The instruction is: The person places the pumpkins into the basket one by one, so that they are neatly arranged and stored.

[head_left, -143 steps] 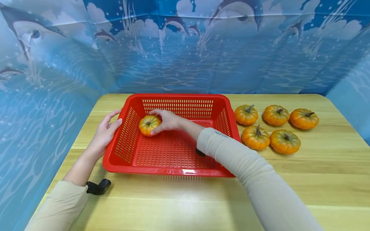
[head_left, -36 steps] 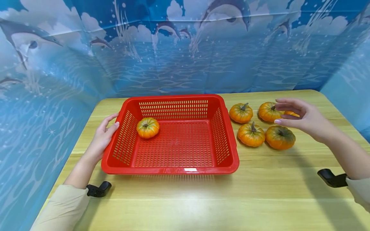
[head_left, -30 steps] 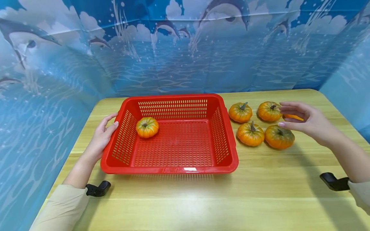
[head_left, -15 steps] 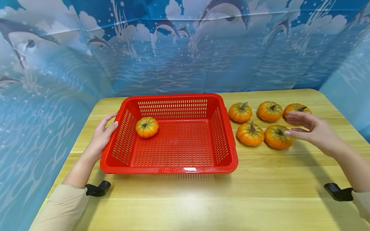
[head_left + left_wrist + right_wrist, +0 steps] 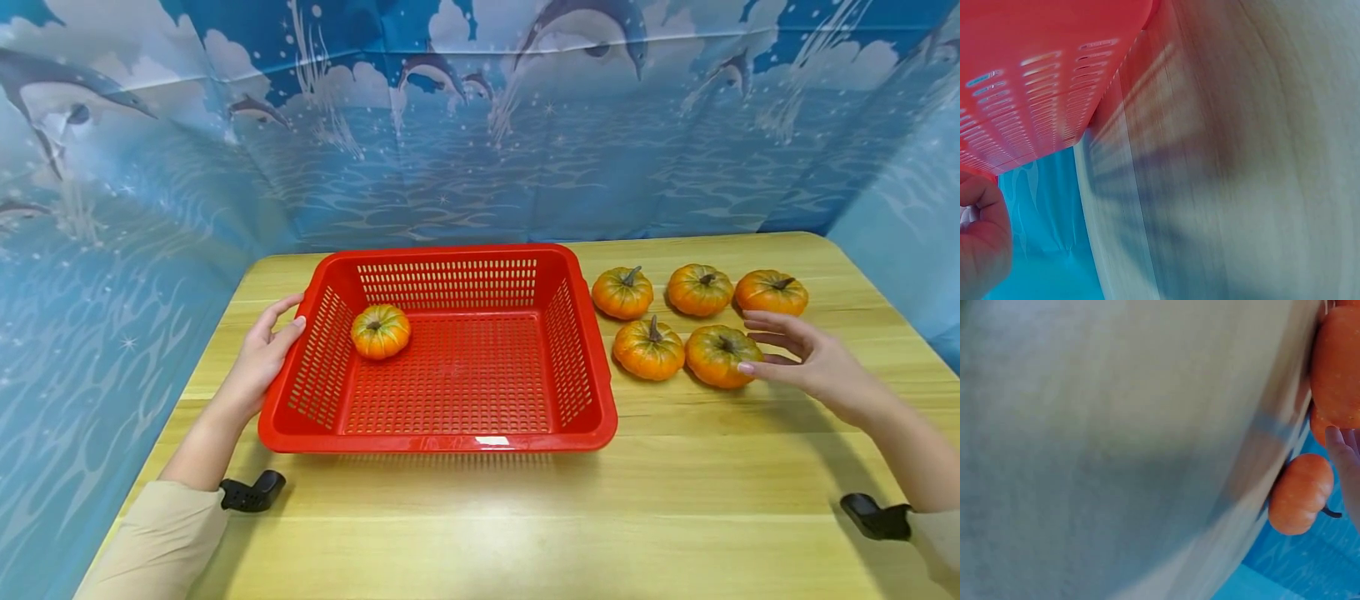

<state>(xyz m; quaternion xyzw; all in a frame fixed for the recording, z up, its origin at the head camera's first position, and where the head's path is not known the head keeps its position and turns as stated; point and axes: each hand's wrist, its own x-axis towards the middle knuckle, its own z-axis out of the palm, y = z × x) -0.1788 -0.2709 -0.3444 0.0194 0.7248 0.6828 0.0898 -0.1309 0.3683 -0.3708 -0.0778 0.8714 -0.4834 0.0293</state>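
The right hand [image 5: 821,362] is the nearer one to the nearest pumpkin [image 5: 715,357], which lies on the table [image 5: 480,533] at nine o'clock from its fingers [image 5: 776,322]. These are parted from the thumb, facing the pumpkin's three o'clock side and gripping nothing that shows; whether thumb or fingertips touch the skin I cannot tell. Squat, stem up, the pumpkin looks nearly round from above, with no strong long axis. From it, a long-stemmed pumpkin [image 5: 647,350] sits close at nine o'clock, with others at ten [image 5: 621,296], eleven [image 5: 697,296] and one [image 5: 768,296]. Farther off at nine o'clock is the red basket [image 5: 360,442], another pumpkin [image 5: 381,335] resting inside near its nine o'clock wall. The left hand [image 5: 262,354] is well apart, gripping the basket's rim at nine o'clock, thumb on top.
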